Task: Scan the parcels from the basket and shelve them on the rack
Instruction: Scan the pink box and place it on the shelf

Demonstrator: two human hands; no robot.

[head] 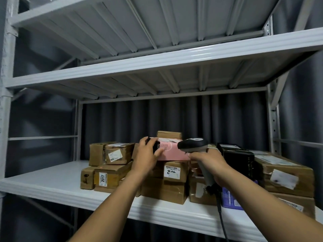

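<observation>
My left hand [146,155] grips the left end of a pink parcel [172,151] that lies on top of the stacked cardboard boxes on the white rack shelf [52,180]. A small dark part shows under my fingers at that end. My right hand [208,163] holds a grey barcode scanner [193,144] by its handle, its head level with the pink parcel's right end. The scanner's cable [221,217] hangs down past the shelf edge. No basket is in view.
Several brown cardboard parcels [111,169] are piled on the shelf's middle, with black boxes [238,157] and a large taped carton [286,177] to the right. The shelf above [157,62] spans the rack overhead. Grey curtain hangs behind.
</observation>
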